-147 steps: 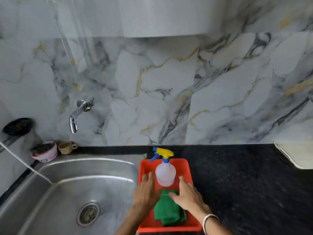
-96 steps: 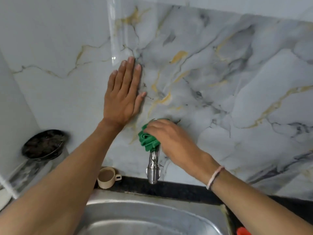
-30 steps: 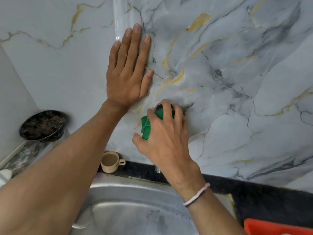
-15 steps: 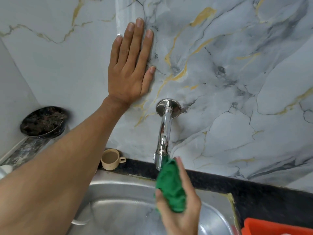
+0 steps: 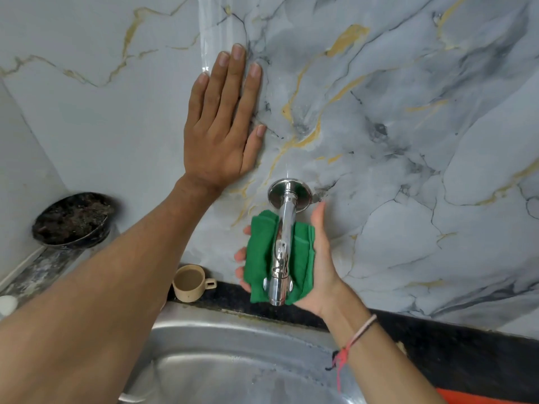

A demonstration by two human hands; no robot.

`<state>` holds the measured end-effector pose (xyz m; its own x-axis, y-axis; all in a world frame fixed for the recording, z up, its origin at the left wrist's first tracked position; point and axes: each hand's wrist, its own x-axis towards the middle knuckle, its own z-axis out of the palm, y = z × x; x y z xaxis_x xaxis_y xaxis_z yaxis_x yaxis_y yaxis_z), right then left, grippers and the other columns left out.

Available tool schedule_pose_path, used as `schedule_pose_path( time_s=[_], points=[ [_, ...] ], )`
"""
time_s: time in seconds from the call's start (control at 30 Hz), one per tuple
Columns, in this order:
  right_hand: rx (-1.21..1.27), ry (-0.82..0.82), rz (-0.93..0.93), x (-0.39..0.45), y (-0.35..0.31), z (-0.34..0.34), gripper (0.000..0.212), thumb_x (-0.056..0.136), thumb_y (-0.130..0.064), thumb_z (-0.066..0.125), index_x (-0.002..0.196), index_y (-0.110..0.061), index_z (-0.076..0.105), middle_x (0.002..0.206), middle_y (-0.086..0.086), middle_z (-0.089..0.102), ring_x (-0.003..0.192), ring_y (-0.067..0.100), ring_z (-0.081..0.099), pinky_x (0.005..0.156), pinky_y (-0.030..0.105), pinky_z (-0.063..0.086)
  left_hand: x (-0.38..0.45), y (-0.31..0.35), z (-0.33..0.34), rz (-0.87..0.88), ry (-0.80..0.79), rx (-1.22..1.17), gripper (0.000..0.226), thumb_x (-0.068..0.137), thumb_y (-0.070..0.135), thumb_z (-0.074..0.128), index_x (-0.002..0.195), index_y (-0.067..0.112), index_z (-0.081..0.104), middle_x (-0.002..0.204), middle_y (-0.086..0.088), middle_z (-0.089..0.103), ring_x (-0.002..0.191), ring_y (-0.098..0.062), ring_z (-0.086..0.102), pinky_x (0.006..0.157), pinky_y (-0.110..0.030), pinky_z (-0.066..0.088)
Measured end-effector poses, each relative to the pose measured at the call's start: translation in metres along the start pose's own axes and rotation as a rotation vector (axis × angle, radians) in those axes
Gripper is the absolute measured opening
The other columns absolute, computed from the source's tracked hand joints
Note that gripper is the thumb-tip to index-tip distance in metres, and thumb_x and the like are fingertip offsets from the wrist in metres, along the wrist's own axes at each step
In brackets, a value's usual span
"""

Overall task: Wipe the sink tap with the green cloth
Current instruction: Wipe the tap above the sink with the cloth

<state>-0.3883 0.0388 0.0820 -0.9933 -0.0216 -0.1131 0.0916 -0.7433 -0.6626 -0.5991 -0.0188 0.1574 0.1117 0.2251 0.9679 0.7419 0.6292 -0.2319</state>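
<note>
A shiny chrome tap (image 5: 283,237) juts from the marble wall above the steel sink (image 5: 233,368). My right hand (image 5: 322,266) is palm up under the spout and cups the folded green cloth (image 5: 259,258) against its underside, so the cloth shows on both sides of the pipe. My left hand (image 5: 223,123) lies flat on the wall above and left of the tap, fingers spread, holding nothing.
A small beige cup (image 5: 191,282) stands on the black ledge left of the tap. A round dark dish (image 5: 71,218) sits at the left wall. A corner of the red tray (image 5: 472,398) shows at the bottom right.
My right hand has risen from below the spout tip and now presses the cloth up under the length of the tap. My left hand stays flat on the wall.
</note>
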Motion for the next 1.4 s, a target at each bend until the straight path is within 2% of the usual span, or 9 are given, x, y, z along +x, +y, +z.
schedule_pose_path(
  time_s=[0.23, 0.43, 0.57, 0.67, 0.73, 0.87, 1.0, 1.17, 1.4],
  points=[
    [-0.327, 0.227, -0.114, -0.054, 0.043, -0.012, 0.101, 0.061, -0.093, 0.058, 0.125, -0.016, 0.073, 0.114, 0.018, 0.079, 0.108, 0.038, 0.073, 0.102, 0.062, 0.053, 0.001, 0.000, 0.000, -0.009, -0.003, -0.013, 0.066, 0.104, 0.037, 0.023, 0.163, 0.007, 0.025, 0.162, -0.023, 0.039, 0.154, -0.036, 0.032, 0.129, -0.047, 0.026],
    [-0.186, 0.666, -0.293, -0.086, 0.041, 0.010, 0.097, 0.053, -0.096, 0.050, 0.112, -0.024, 0.078, 0.104, 0.012, 0.083, 0.093, 0.033, 0.080, 0.073, 0.045, 0.065, 0.001, 0.001, -0.002, -0.009, -0.003, -0.021, 0.067, 0.104, 0.037, 0.024, 0.164, 0.009, 0.018, 0.162, -0.023, 0.039, 0.154, -0.037, 0.034, 0.128, -0.049, 0.029],
    [-0.897, 0.792, -0.686, -0.063, -0.007, 0.058, 0.080, 0.066, -0.099, 0.039, 0.106, -0.037, 0.069, 0.090, 0.000, 0.080, 0.073, 0.018, 0.075, 0.063, 0.041, 0.064, 0.001, 0.002, -0.002, -0.002, -0.010, -0.024, 0.066, 0.104, 0.038, 0.023, 0.164, 0.009, 0.017, 0.163, -0.023, 0.038, 0.154, -0.036, 0.033, 0.129, -0.048, 0.026],
    [-1.817, 0.816, -0.543, -0.035, -0.013, 0.076, 0.095, 0.077, -0.094, 0.031, 0.153, -0.038, 0.032, 0.152, -0.001, 0.049, 0.132, 0.016, 0.051, 0.101, 0.042, 0.053, 0.000, 0.000, -0.002, -0.009, -0.010, -0.016, 0.066, 0.105, 0.038, 0.022, 0.164, 0.010, 0.016, 0.164, -0.022, 0.037, 0.155, -0.035, 0.031, 0.132, -0.045, 0.021],
    [-2.032, 0.784, -0.399, -0.030, -0.008, 0.077, 0.109, 0.073, -0.097, 0.026, 0.159, -0.030, 0.026, 0.164, 0.005, 0.033, 0.148, 0.023, 0.033, 0.114, 0.048, 0.041, -0.001, 0.001, -0.001, -0.004, -0.001, -0.023, 0.065, 0.105, 0.038, 0.023, 0.164, 0.010, 0.016, 0.164, -0.022, 0.037, 0.155, -0.035, 0.031, 0.131, -0.045, 0.021],
    [-1.991, 0.831, -0.503, -0.029, -0.026, 0.075, 0.098, 0.083, -0.091, 0.010, 0.146, -0.028, 0.051, 0.157, 0.005, 0.043, 0.143, 0.025, 0.038, 0.110, 0.050, 0.043, 0.000, 0.001, -0.002, -0.001, -0.006, -0.037, 0.065, 0.106, 0.039, 0.023, 0.164, 0.009, 0.015, 0.163, -0.022, 0.038, 0.154, -0.036, 0.034, 0.128, -0.048, 0.028],
    [-2.106, 0.810, -0.551, -0.010, -0.024, 0.075, 0.077, 0.093, -0.074, 0.032, 0.144, -0.022, 0.057, 0.140, 0.005, 0.053, 0.130, 0.025, 0.042, 0.106, 0.044, 0.045, 0.001, 0.002, -0.004, 0.002, -0.017, -0.026, 0.066, 0.105, 0.038, 0.023, 0.163, 0.007, 0.019, 0.162, -0.023, 0.040, 0.153, -0.037, 0.036, 0.127, -0.049, 0.029],
    [-2.193, 0.853, -0.513, -0.014, 0.012, 0.072, 0.087, 0.079, -0.075, 0.052, 0.148, -0.021, 0.050, 0.159, 0.015, 0.043, 0.148, 0.038, 0.033, 0.113, 0.066, 0.038, 0.002, 0.002, -0.005, 0.009, -0.032, -0.002, 0.065, 0.105, 0.037, 0.023, 0.162, 0.006, 0.028, 0.161, -0.024, 0.040, 0.152, -0.038, 0.037, 0.128, -0.050, 0.030],
    [-2.430, 0.749, -0.627, -0.039, 0.069, 0.057, 0.055, 0.093, -0.003, 0.058, 0.147, -0.008, 0.049, 0.167, 0.016, 0.034, 0.153, 0.046, 0.024, 0.110, 0.063, 0.045, 0.004, 0.004, -0.014, -0.023, -0.130, -0.008, 0.065, 0.105, 0.035, 0.026, 0.163, 0.006, 0.023, 0.163, -0.024, 0.037, 0.154, -0.038, 0.032, 0.130, -0.049, 0.025]
  ],
)
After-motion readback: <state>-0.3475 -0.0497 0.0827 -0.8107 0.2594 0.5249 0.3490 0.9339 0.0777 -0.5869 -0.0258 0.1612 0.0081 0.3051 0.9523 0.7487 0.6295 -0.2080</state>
